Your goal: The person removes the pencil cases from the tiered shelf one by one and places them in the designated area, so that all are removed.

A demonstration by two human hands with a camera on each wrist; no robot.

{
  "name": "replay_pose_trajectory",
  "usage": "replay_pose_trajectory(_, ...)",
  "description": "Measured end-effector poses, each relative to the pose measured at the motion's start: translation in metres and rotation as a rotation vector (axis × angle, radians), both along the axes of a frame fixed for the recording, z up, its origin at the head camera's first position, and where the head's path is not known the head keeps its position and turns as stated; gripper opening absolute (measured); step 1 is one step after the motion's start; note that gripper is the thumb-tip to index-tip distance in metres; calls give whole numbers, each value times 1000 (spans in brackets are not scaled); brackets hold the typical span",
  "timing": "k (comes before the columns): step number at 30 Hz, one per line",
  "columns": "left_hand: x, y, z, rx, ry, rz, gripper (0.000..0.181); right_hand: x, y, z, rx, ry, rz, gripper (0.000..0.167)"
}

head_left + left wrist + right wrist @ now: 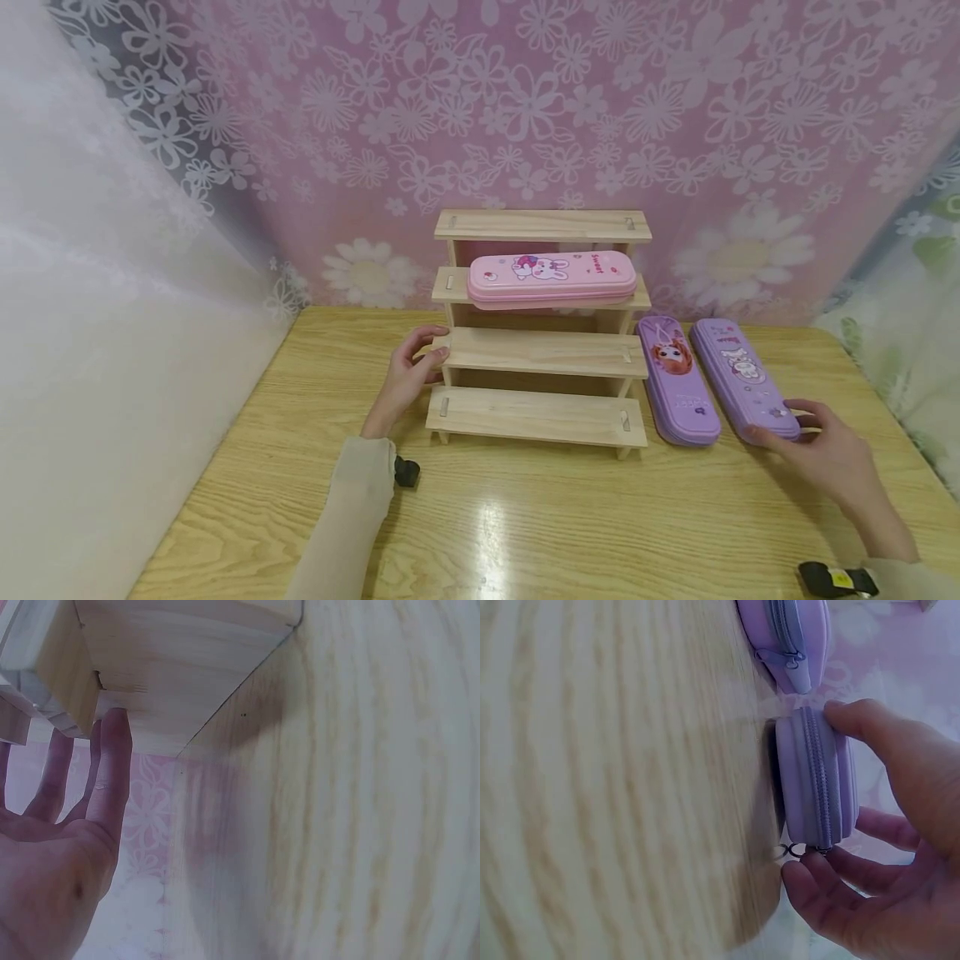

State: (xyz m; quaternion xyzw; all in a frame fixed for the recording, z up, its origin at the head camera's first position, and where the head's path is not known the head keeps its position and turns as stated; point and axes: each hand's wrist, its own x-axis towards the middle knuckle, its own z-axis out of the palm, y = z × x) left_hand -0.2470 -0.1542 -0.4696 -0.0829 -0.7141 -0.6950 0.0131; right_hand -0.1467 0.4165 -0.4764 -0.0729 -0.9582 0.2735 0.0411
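A four-tier wooden step shelf (540,352) stands on the table. My left hand (411,375) holds the left end of its second tier from the bottom; in the left wrist view its fingers (114,776) reach up along the end of a board. A pink pencil case (553,277) with a rabbit picture lies across the third tier. My right hand (828,454) grips the near end of a purple pencil case (742,379), thumb on its left side and fingers on its right. Beside it lies another purple pencil case (678,383) with a red-haired doll picture, close to the shelf's right side.
The wood-grain table (480,508) runs under everything. A pink curtain (525,108) with white flowers hangs behind the shelf. At the left hangs a pale curtain (120,292), and another flowered curtain (915,275) closes the right side.
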Motion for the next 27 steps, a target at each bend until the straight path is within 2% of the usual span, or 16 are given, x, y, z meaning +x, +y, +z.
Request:
replay_pose_trajectory(9, -1, 0, 0, 4, -9, 4, 34, -5, -5, 0, 23, 41, 56, 81)
replay_pose_trajectory(15, 0, 0, 0, 6, -9, 1, 33, -3, -7, 1, 14, 59, 27, 78)
replay_pose_trajectory(22, 0, 0, -1, 18, 2, -6, 32, -1, -13, 8, -39, 259, -22, 60)
replay_pose_trajectory(27, 0, 0, -1, 24, -3, -7, 33, -4, -26, 15, -92, 403, -9, 52)
